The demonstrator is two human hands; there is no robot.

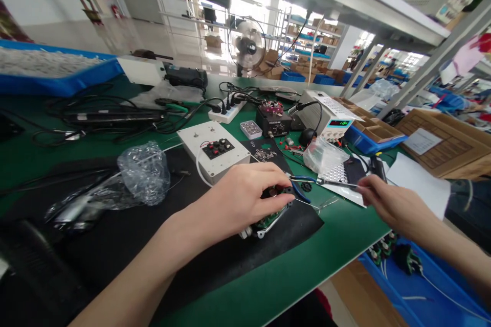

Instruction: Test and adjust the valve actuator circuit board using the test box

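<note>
My left grip [249,191] arches over the circuit assembly [264,222], which sits on the black mat [241,271] near the worktop [307,276] edge; fingers and thumb stand partly apart, and I cannot tell how firmly they hold. My right grip [378,195] pinches a slim metal tool [339,183] by its end. A loose left hold could let the assembly skid on the mat; the tool, reaching over beside the blue-handled pliers [301,191], could knock them or snag the thin wire [307,204].
</note>
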